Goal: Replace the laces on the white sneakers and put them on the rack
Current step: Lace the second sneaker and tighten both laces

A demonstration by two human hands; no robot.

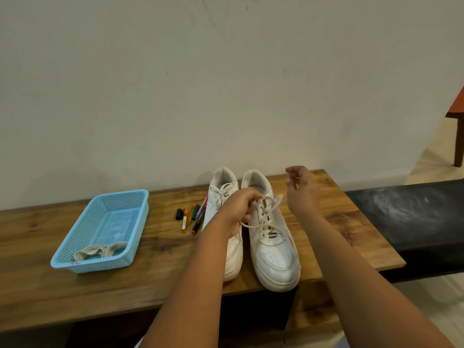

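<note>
The place looked like a room in a home. A low wooden bench (pixel 75 292) stood against a plain, scuffed pale wall (pixel 226 84). Right of the bench sat a black cushioned seat (pixel 406 222), and beyond that a dark wooden furniture leg (pixel 459 144) stood on pale tiled floor (pixel 426 162).
</note>
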